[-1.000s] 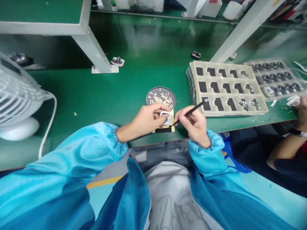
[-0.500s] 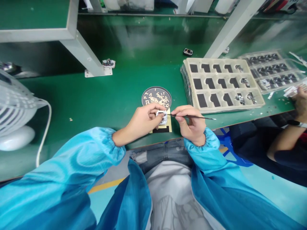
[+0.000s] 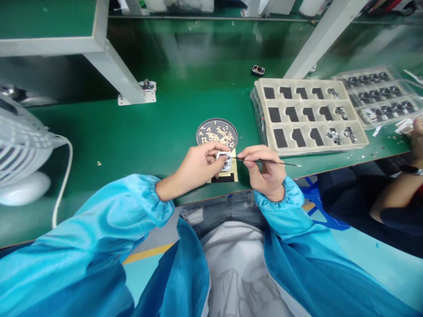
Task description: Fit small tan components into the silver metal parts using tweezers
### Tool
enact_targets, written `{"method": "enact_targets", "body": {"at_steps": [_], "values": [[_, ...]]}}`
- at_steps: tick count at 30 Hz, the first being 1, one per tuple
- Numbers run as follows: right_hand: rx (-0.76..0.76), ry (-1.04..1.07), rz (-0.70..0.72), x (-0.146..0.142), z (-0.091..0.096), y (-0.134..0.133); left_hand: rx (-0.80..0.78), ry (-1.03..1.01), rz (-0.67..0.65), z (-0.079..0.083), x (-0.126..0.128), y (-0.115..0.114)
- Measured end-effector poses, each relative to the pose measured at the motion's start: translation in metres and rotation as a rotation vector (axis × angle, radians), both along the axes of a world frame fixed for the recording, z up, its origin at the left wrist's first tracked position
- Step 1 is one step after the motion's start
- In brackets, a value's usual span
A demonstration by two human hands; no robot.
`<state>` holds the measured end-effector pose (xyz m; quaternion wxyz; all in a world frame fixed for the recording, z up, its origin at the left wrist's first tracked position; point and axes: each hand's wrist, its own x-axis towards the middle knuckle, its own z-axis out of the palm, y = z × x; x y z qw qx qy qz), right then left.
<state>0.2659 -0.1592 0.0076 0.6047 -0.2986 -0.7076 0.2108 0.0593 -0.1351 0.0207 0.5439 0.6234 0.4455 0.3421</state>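
Observation:
In the head view, my left hand (image 3: 202, 166) is closed on a small white plastic housing (image 3: 228, 164), its thumb lying over the near face. My right hand (image 3: 265, 169) pinches a pair of thin black tweezers (image 3: 280, 163), whose tips reach left to the housing. Whether the tips grip anything is too small to see. Beneath the hands lies a pale yellow sheet (image 3: 235, 169) with a black strip (image 3: 224, 179). Just beyond them sits a round dark dish (image 3: 198, 134) holding many small cream-coloured pieces.
To the right stands a cream compartment tray (image 3: 313, 151) with black pads and some metallic parts. Clear trays (image 3: 380, 94) lie farther right, near a co-worker's arm (image 3: 393, 193). A white fan (image 3: 23, 145) with a cable stands left. Shelf posts (image 3: 114, 70) rise from the green bench.
The whole view has shifted slightly. Both hands keep the same grip, with the tweezers' tips still at the white housing.

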Motion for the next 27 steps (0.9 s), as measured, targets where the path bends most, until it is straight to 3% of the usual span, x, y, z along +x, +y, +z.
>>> {"method": "enact_targets", "body": {"at_steps": [19,27], "values": [[-0.019,-0.05,-0.009,-0.0011,-0.0005,0.0012,0.0,-0.007,0.002,-0.0001,-0.0004,-0.0002],[-0.032,0.036,-0.037,-0.0011,0.0002,-0.0018,-0.006,-0.075,-0.003,0.0004,0.0,-0.0018]]}}
